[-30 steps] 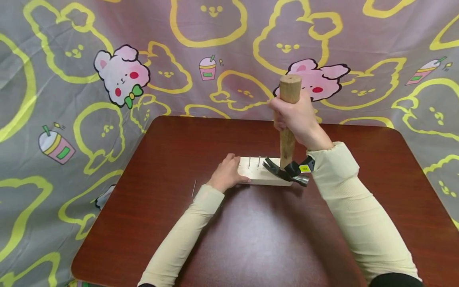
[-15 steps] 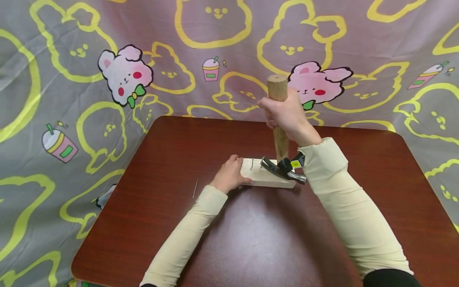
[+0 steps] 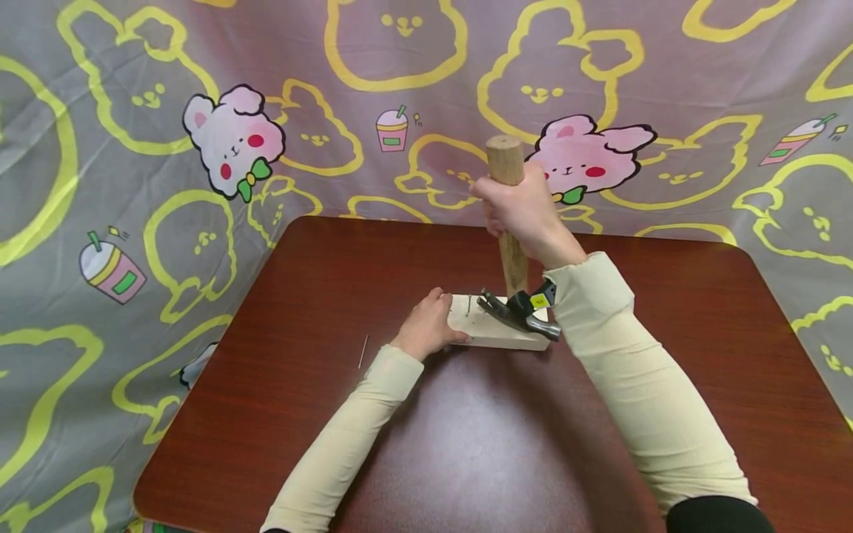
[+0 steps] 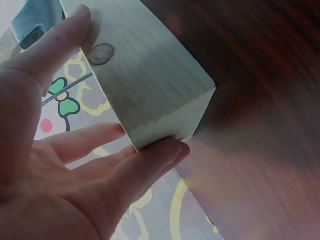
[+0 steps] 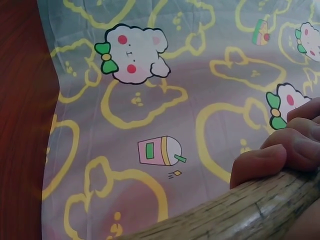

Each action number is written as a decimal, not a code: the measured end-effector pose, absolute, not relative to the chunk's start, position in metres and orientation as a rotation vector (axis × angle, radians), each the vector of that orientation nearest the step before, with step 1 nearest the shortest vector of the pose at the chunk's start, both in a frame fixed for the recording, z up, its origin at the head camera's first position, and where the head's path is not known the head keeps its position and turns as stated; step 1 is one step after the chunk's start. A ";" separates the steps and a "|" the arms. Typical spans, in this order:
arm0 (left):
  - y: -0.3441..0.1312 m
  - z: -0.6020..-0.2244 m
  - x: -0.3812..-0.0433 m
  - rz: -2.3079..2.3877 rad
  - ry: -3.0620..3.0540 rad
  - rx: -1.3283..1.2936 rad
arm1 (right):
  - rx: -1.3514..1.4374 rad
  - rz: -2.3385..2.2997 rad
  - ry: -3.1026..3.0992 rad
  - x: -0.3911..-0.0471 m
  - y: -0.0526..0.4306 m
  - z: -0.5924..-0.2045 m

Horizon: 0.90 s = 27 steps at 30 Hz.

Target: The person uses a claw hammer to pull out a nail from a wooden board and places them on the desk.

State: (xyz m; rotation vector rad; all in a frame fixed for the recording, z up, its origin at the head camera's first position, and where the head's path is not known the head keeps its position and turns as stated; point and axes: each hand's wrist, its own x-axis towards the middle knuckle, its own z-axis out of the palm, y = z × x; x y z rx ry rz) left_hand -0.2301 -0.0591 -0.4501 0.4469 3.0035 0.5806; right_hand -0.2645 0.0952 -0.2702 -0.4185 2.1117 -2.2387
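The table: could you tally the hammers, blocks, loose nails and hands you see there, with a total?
Hammer: 1
Block: 1
Loose nail: 1
Left hand and right hand: 2
Total: 5

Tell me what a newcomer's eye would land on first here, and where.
Probably the cartoon-printed cloth, its yellow outlines and pink rabbits filling the background behind the dark red-brown table. Next, the right hand grips a hammer, handle up, head over the pale wooden block. The left hand holds that block's left end.
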 end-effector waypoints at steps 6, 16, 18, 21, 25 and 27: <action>-0.059 -0.450 -0.230 0.568 3.018 0.453 | -0.456 -2.272 2.090 -0.265 0.096 -0.271; -0.058 -0.451 -0.230 0.575 3.025 0.475 | -0.524 -2.306 2.059 -0.261 0.102 -0.272; -0.058 -0.451 -0.230 0.563 3.028 0.476 | -0.549 -2.340 2.033 -0.259 0.107 -0.272; -0.058 -0.451 -0.230 0.547 3.032 0.473 | -0.593 -2.406 1.980 -0.256 0.114 -0.273; -0.058 -0.451 -0.230 0.539 3.031 0.468 | -0.656 -2.468 1.930 -0.253 0.121 -0.274; -0.058 -0.451 -0.230 0.543 3.027 0.468 | -0.676 -2.490 1.918 -0.251 0.124 -0.275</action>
